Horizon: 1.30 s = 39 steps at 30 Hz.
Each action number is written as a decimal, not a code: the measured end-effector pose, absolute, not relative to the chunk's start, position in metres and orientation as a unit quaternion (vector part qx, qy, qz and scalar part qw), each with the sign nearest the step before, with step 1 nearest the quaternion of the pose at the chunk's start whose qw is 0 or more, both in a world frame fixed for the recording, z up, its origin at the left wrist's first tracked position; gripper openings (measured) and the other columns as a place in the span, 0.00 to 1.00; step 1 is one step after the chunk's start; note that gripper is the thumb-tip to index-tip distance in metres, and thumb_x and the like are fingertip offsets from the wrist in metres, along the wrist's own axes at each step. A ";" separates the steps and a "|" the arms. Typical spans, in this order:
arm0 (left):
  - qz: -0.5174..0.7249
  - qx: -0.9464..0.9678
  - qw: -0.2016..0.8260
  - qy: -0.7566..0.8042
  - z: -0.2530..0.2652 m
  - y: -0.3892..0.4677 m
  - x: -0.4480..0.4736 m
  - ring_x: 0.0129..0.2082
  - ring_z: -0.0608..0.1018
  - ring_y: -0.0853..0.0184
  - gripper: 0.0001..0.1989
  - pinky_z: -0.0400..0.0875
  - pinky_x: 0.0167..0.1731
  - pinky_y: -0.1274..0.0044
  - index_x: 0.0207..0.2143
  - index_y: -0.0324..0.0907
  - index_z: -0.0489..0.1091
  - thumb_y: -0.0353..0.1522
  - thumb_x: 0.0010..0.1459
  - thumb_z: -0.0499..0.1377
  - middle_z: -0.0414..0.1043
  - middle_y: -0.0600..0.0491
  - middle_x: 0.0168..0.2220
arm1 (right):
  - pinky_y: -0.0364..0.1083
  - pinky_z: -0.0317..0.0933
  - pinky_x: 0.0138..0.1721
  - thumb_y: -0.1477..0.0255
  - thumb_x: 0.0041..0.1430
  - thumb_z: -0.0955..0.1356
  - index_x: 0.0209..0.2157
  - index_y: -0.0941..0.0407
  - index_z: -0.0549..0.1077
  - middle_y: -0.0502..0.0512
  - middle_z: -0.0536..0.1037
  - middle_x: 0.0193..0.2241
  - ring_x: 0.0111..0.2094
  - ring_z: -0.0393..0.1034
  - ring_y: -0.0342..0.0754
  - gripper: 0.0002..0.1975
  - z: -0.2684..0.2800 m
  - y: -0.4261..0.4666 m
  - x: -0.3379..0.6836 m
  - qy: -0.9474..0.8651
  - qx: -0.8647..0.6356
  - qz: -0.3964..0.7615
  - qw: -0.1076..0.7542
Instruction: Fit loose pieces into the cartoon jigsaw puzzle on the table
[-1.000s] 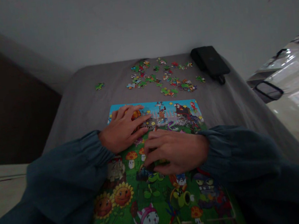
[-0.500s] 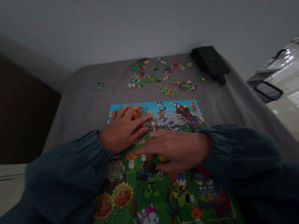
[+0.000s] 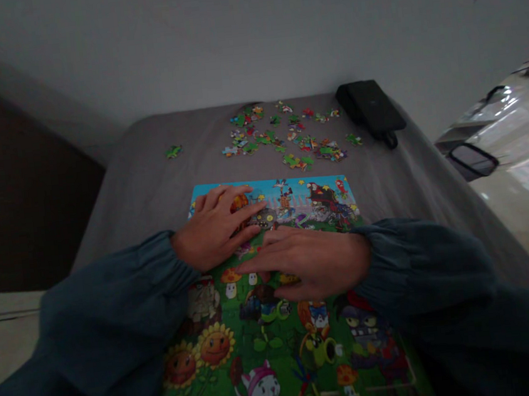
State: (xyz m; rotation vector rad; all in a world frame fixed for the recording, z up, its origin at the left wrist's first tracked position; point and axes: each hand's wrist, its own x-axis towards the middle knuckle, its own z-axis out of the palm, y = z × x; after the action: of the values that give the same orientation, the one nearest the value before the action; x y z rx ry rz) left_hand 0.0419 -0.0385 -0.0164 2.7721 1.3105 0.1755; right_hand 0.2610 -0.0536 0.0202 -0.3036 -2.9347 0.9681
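Note:
A jigsaw puzzle [image 3: 265, 343] with cartoon flowers, mushrooms and monsters, green below and blue at its far edge, lies flat in front of me. My left hand [image 3: 217, 225] rests palm down on its upper left part, fingers spread, holding nothing. Just right of it and nearer to me, my right hand [image 3: 311, 261] touches the middle of the puzzle. Its index finger points left, the thumb stands apart, and the other fingers are bent. No piece shows in either hand. Both hands and the sleeves hide parts of the picture.
Several loose jigsaw pieces [image 3: 265, 138] lie scattered beyond the puzzle, with a single piece [image 3: 174, 151] off to the left. A black case [image 3: 373, 108] with a strap sits at the back right of the grey cloth-covered table [image 3: 143, 173]. Behind stands a wall [image 3: 247, 36].
Both hands keep the same pose and place on the puzzle. Only the view has shifted very slightly.

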 end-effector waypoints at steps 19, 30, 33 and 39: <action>0.073 0.902 0.058 0.422 -0.016 -0.038 0.042 0.60 0.58 0.48 0.22 0.57 0.55 0.53 0.62 0.53 0.63 0.43 0.68 0.49 0.56 0.45 0.63 | 0.55 0.60 0.54 0.75 0.58 0.68 0.58 0.64 0.67 0.63 0.76 0.50 0.50 0.66 0.54 0.26 0.022 -0.050 0.266 -0.946 -0.095 0.306 0.054; 0.062 0.902 0.055 0.423 -0.015 -0.038 0.042 0.60 0.58 0.48 0.23 0.58 0.54 0.53 0.62 0.53 0.63 0.45 0.68 0.48 0.55 0.46 0.64 | 0.54 0.58 0.54 0.75 0.54 0.71 0.60 0.64 0.64 0.63 0.75 0.50 0.50 0.65 0.54 0.32 0.027 -0.044 0.274 -0.948 -0.088 0.307 0.005; 0.058 0.904 0.047 0.421 -0.015 -0.038 0.041 0.59 0.59 0.48 0.23 0.58 0.54 0.54 0.62 0.53 0.63 0.45 0.68 0.48 0.55 0.46 0.63 | 0.54 0.58 0.54 0.76 0.54 0.70 0.60 0.63 0.64 0.62 0.76 0.49 0.49 0.65 0.54 0.31 0.027 -0.043 0.274 -0.945 -0.093 0.313 -0.003; 0.066 0.902 0.050 0.424 -0.015 -0.038 0.041 0.59 0.59 0.48 0.23 0.58 0.54 0.53 0.62 0.53 0.63 0.45 0.68 0.47 0.56 0.45 0.63 | 0.52 0.59 0.52 0.78 0.54 0.69 0.59 0.63 0.66 0.59 0.77 0.44 0.46 0.66 0.52 0.30 0.027 -0.041 0.274 -0.941 -0.099 0.324 -0.006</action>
State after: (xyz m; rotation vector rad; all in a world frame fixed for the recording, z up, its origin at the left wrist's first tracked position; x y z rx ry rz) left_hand 0.0410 -0.0384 -0.0153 2.7470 1.2906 0.2011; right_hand 0.2740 -0.0414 0.0266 -0.3115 -2.9662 1.0229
